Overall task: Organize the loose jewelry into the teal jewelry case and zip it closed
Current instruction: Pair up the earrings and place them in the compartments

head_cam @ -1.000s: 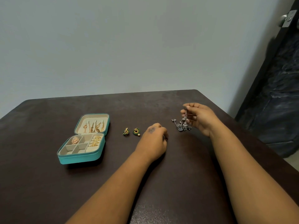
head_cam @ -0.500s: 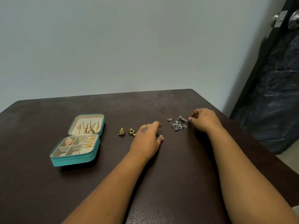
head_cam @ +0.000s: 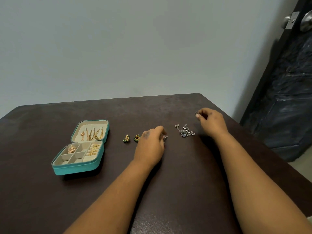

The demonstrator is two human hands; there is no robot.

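The teal jewelry case (head_cam: 74,170) lies open at the left of the dark table (head_cam: 50,200), with gold chains in its lid and gold pieces in its compartments. Two green-and-gold earrings (head_cam: 132,138) lie to the right of the case. A heap of silver jewelry (head_cam: 184,131) lies between my hands. My left hand (head_cam: 151,146) rests on the table with curled fingers that hold a small silver piece (head_cam: 165,139). Raised a little behind the heap, my right hand (head_cam: 211,123) pinches a small silver piece (head_cam: 196,113).
A pale wall stands behind the table. A dark door with a metal knob (head_cam: 306,21) is at the far right, beyond the table's right edge.
My right hand set the silver jewelry down on the table, then lifted away up and right pinching one small piece. My left hand stayed near the earrings.
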